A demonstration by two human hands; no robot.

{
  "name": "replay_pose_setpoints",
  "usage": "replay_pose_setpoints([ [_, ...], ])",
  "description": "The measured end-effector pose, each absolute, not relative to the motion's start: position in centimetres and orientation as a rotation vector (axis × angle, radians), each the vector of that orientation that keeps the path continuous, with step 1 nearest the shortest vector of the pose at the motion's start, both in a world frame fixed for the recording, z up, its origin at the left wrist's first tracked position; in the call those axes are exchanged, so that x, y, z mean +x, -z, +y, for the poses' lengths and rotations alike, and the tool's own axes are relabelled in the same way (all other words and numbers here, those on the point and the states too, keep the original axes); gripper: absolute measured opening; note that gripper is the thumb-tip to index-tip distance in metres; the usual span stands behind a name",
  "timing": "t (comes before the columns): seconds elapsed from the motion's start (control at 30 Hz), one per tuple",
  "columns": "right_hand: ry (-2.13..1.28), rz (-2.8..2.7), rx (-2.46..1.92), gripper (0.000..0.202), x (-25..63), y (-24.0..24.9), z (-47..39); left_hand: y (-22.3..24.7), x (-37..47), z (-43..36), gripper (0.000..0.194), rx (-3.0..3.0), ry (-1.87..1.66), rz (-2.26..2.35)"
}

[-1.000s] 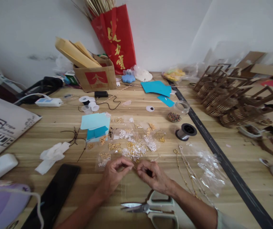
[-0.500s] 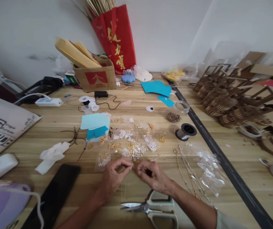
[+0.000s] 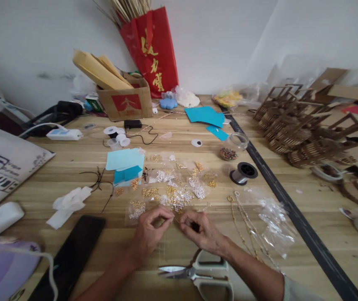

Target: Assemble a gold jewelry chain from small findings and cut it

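My left hand (image 3: 152,228) is closed in a pinch on a thin, pale thread (image 3: 164,246), whose strands hang faintly below the fingers. Close beside it, with fingertips almost meeting, my right hand (image 3: 199,229) also pinches; what it holds is too small to make out. Just beyond both hands lies a loose pile of gold and silver beads (image 3: 179,197). Small bags of silver beads (image 3: 136,210) and other findings surround the pile. Scissors (image 3: 194,273) with pale handles lie partly open under my right wrist. A short chain (image 3: 204,207) rests by the right knuckles.
Gold and silver chains (image 3: 244,221) and clear plastic bags (image 3: 275,221) lie to the right. Farther back stand a thread spool (image 3: 244,173) and a jar of dark beads (image 3: 229,153). A black phone (image 3: 72,251) and tissue (image 3: 70,202) are at left. Wooden baskets (image 3: 304,129) crowd the right.
Both hands stay almost in place, still pinching. Only a slight shift shows at the fingertips.
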State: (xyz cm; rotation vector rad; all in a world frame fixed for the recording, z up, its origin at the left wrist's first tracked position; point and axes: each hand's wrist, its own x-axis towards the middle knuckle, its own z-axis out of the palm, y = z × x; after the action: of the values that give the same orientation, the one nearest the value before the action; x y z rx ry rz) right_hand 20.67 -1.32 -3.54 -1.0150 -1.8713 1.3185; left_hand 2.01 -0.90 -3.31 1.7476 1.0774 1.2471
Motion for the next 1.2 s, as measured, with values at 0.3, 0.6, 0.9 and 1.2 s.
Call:
replay_pose_setpoints([
  [0.3,-1.324,-1.855,-1.013,0.012,20.59,3.31,-1.35,2.87,2.23,-1.01,0.014,1.868,-1.264,1.1],
  [0.6,-1.317,-1.857,-1.008,0.013,20.54,3.15,-1.29,2.84,2.29,-1.04,0.015,1.91,-1.273,1.079],
  [0.9,-1.3,-1.858,-1.006,0.015,20.58,3.43,-1.29,3.16,2.47,-1.25,0.013,1.884,-1.215,1.069],
  [1.2,-1.31,-1.833,-1.01,0.014,20.49,3.41,-1.25,3.13,2.6,-1.33,0.011,1.869,-1.2,1.003],
])
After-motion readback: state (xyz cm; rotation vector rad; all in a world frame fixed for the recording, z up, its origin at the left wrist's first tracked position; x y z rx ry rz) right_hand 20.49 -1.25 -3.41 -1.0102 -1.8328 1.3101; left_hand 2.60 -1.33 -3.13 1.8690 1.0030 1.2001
